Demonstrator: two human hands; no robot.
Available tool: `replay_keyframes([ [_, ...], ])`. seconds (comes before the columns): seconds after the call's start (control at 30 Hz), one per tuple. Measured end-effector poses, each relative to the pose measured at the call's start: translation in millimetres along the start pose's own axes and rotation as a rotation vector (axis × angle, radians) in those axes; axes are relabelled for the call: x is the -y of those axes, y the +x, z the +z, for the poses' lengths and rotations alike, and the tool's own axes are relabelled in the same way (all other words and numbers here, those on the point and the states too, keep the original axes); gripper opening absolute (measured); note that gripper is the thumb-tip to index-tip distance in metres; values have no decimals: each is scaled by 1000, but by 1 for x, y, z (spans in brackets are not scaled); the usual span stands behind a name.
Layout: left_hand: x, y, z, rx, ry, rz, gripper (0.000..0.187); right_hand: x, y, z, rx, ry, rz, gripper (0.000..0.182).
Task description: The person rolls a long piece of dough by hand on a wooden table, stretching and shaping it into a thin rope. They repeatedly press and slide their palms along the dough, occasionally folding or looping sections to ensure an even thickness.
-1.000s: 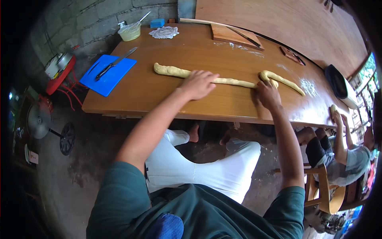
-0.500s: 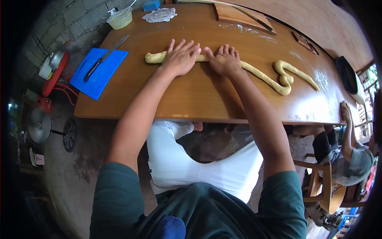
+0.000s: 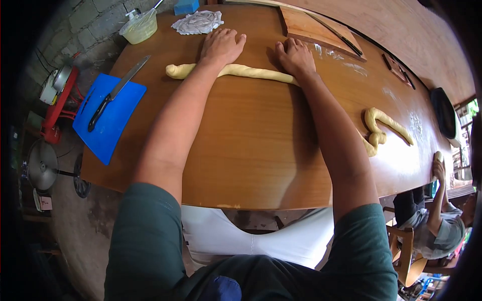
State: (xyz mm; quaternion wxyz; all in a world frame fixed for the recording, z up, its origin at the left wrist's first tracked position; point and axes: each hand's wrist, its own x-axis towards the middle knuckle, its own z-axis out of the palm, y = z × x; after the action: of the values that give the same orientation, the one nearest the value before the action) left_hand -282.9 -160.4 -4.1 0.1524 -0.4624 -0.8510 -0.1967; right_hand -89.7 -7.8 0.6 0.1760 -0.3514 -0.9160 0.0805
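Note:
A long pale dough rope (image 3: 256, 72) lies across the wooden table (image 3: 236, 150), its rounded end at the left. My left hand (image 3: 221, 46) rests beyond the rope, palm down, with its wrist and forearm crossing over the dough and its fingers spread. My right hand (image 3: 297, 56) is also past the rope, palm down, fingers slightly bent and apart; nothing is in it. The forearm hides part of the dough. At the right, a bent, twisted length of dough (image 3: 376, 131) lies on the table.
On the left, a black-handled knife (image 3: 113, 95) lies on a blue cutting board (image 3: 118, 123). Behind are a bowl (image 3: 140, 30), crumpled plastic (image 3: 198, 22), a blue sponge (image 3: 186, 6) and a wooden board (image 3: 306, 30) with a knife. Another person (image 3: 439, 226) sits far right.
Both hands have slid forward over the rope, away from my body, from on top of the dough to beyond it. The view has shifted, with more of the table's near side showing.

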Motion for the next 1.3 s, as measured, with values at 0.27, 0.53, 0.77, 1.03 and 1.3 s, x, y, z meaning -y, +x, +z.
replay_keyframes([
  [0.27, -14, -71, -46, 94, -301, 197, 42, 5, -73, -17, 36, 140, -331, 59],
  [0.53, -11, -188, -83, 4, -47, 298, 58, -1, -206, -55, -82, -68, -426, 62],
  [0.77, -10, -244, -156, 158, -148, 464, 32, -62, -256, -114, -97, -129, -480, 16],
  [1.03, -36, -269, -140, 4, -134, 380, 42, -20, -277, -125, -183, -199, -364, 43],
  [1.3, -64, -239, -92, 206, -12, 324, 65, 90, -234, -40, 130, 59, -187, 95],
])
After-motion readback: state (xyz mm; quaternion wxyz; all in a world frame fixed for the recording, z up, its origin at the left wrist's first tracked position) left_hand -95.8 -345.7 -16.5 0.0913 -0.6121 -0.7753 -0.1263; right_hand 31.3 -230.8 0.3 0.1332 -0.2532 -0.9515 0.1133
